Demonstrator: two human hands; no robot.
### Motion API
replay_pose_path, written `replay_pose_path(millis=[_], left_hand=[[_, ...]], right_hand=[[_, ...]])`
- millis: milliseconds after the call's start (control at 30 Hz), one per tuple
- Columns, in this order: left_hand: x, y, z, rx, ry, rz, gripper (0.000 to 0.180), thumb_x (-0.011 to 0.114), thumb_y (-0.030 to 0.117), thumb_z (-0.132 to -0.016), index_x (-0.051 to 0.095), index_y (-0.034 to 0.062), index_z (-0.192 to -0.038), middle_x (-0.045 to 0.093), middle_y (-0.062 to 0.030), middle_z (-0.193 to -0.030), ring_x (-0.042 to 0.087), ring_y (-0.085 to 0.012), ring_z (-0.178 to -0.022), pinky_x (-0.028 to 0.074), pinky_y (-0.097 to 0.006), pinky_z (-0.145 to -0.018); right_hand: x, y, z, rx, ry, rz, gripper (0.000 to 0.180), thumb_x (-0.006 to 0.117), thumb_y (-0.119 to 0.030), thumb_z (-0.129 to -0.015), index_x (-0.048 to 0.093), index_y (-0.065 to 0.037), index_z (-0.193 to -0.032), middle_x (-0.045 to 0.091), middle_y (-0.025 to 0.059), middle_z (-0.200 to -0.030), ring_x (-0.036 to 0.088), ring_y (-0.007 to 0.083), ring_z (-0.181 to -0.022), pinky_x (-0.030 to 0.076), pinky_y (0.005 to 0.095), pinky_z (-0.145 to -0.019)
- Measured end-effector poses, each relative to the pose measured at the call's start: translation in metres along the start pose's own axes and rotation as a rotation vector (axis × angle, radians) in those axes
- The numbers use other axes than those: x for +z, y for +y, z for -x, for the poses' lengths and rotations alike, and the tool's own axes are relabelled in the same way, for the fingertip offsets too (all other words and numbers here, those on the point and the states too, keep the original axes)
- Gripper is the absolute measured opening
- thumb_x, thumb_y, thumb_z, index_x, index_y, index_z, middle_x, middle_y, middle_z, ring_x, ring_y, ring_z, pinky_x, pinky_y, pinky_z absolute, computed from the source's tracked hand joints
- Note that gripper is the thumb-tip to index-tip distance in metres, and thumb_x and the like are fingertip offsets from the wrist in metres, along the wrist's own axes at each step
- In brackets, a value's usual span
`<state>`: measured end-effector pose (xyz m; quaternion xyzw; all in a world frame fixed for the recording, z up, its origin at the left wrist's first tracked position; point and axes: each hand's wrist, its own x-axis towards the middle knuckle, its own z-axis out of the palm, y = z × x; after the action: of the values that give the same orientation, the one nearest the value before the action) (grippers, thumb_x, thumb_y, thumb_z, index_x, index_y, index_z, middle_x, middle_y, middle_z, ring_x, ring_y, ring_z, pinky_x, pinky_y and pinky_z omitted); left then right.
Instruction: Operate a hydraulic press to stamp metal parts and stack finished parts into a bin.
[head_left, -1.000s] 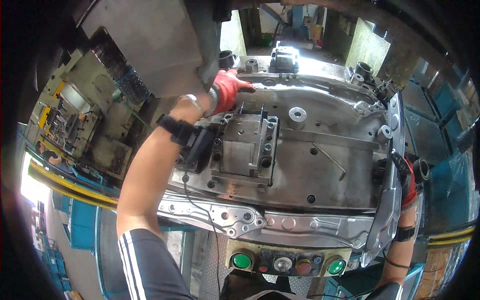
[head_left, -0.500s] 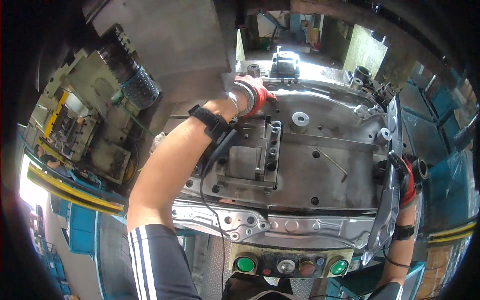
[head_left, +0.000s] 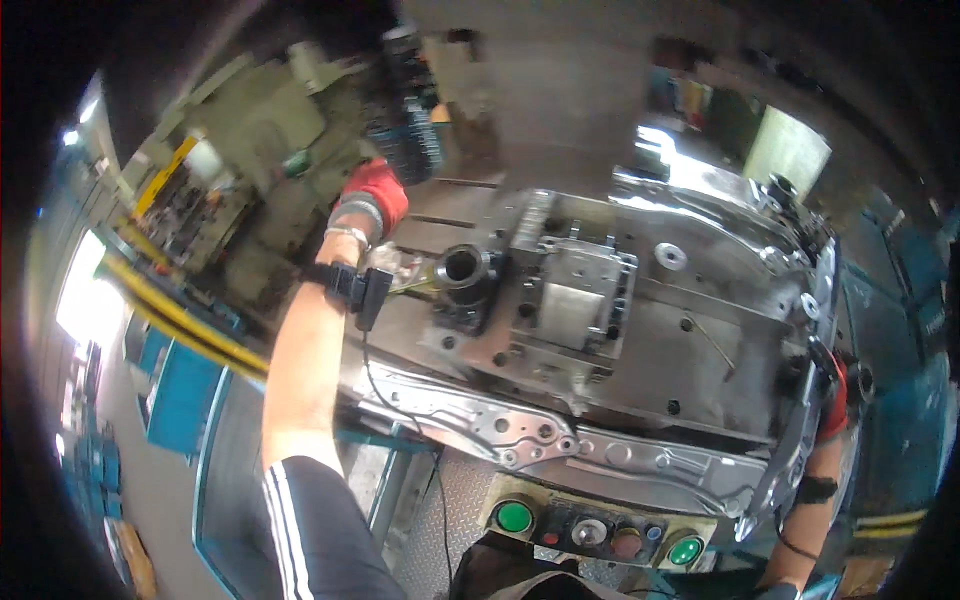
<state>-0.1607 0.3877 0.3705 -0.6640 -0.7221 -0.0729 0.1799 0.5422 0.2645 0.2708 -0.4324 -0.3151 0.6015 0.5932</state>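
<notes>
A large stamped sheet-metal frame lies around the steel die, its silver bars along the near, right and far sides. My right hand, in a red and dark glove, is closed around the frame's right bar. My left arm reaches out to the far left. There my left hand, in a red glove, is beside a dark ribbed cylinder. Blur and the angle hide its fingers. A round dark guide bushing stands on the die to the right of that forearm. A thin rod lies on the die plate.
A control box with green buttons sits at the near edge. Overhead, a big grey press block hangs over the die's far side. Yellow rails and blue bins are at left. A cable runs from my left wrist.
My left hand has moved from the frame's far bar out to the far left, near the ribbed cylinder. The view has turned left. My right hand stays on the right bar.
</notes>
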Motion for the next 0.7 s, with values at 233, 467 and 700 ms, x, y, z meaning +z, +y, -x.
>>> replay_pose_path(millis=[233, 467, 700], left_hand=[[-0.04, -0.05, 0.223, -0.093, 0.099, 2.301, 0.051, 0.058, 0.003, -0.087, 0.047, -0.0008, -0.136, 0.063, -0.0152, -0.121, 0.062, -0.0328, -0.11, 0.048, -0.048, -0.101], [-0.026, -0.073, 0.374, -0.169, 0.47, 2.448, 0.054, 0.057, 0.008, -0.09, 0.043, 0.0109, -0.143, 0.06, -0.0126, -0.118, 0.06, -0.0356, -0.112, 0.042, -0.054, -0.105], [0.068, -0.132, 0.356, -0.724, 0.129, 1.226, 0.082, 0.065, 0.04, -0.088, 0.021, 0.0118, -0.152, 0.054, -0.02, -0.127, 0.056, -0.0348, -0.115, 0.047, -0.044, -0.098]], right_hand=[[-0.049, 0.012, -0.011, -0.08, -0.062, 0.208, 0.035, 0.048, -0.029, -0.098, 0.058, -0.005, -0.12, 0.062, 0.0109, -0.099, 0.062, 0.0227, -0.086, 0.05, 0.0357, -0.078], [-0.083, 0.018, -0.025, -0.243, 0.07, 0.578, 0.038, 0.051, -0.027, -0.096, 0.052, -0.004, -0.127, 0.058, 0.0134, -0.111, 0.059, 0.0246, -0.096, 0.047, 0.037, -0.086], [-0.123, -0.002, -0.033, -0.349, 0.067, 0.737, 0.045, 0.053, -0.024, -0.094, 0.046, -0.004, -0.135, 0.053, 0.0159, -0.123, 0.056, 0.0264, -0.107, 0.044, 0.0383, -0.095]])
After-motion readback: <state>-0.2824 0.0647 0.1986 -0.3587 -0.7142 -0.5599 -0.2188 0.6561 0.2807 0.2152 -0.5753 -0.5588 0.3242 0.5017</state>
